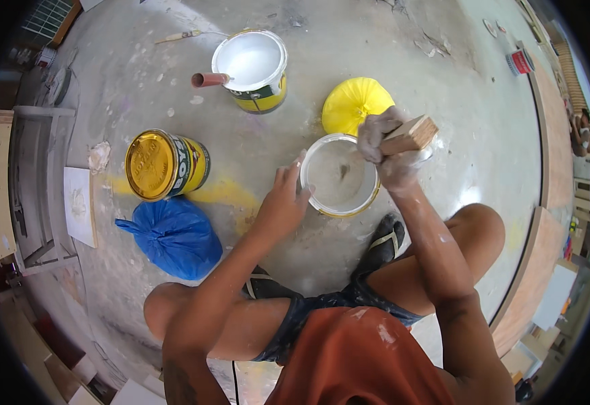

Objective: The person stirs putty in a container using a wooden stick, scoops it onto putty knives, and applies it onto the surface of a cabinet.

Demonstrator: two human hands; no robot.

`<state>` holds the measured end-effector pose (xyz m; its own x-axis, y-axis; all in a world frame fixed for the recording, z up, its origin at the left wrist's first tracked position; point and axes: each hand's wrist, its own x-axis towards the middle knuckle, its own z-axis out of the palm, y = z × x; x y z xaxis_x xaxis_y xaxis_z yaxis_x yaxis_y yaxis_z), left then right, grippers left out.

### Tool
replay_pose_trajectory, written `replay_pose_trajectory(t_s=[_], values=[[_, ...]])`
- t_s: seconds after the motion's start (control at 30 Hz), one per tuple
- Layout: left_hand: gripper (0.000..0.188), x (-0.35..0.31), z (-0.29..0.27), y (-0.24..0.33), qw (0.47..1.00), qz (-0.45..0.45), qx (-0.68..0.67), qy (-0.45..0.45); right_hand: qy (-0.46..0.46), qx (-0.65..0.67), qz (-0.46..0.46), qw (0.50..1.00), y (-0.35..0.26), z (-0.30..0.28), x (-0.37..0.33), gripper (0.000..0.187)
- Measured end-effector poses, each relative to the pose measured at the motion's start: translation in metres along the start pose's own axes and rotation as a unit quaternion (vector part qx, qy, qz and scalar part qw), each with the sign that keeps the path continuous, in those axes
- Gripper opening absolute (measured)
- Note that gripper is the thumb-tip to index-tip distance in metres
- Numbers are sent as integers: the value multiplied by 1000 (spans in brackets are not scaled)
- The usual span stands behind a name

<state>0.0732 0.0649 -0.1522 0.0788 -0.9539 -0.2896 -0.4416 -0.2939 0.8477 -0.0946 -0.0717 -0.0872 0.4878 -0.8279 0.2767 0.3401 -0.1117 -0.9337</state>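
In front of me an open round bucket (339, 177) with a white rim stands on the floor, a greyish layer and a darker spot inside it. My left hand (288, 192) is closed against the bucket's left side, fingers along the rim. Above its right edge, my right hand (393, 150), coated in whitish material, grips a wooden block (411, 135). A tied yellow plastic bag (354, 104) sits just beyond the bucket. Farther left is an open can of white paint (249, 62), with a reddish-brown handle (208, 79) jutting over its rim.
A lidded yellow paint can (152, 165) and a tied blue bag (177, 237) stand to my left, near a white board (79, 206). A brush-like tool (180, 36) lies at the back. Wooden boards (548, 135) line the right side, beside a small red-labelled can (520, 62).
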Motion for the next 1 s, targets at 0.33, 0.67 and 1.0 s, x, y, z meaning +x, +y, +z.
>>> replay_pose_trajectory(t_s=[0.33, 0.67, 1.0], values=[[67, 6, 3, -5, 997, -17, -60, -41, -20, 49, 130, 990, -6, 0, -14, 79], [65, 6, 0, 10, 997, -66, -2, -33, 24, 151, 44, 987, 20, 19, -9, 78], [59, 12, 10, -5, 999, -11, -45, -2, 20, -1, -17, 1000, 20, 29, -7, 71]])
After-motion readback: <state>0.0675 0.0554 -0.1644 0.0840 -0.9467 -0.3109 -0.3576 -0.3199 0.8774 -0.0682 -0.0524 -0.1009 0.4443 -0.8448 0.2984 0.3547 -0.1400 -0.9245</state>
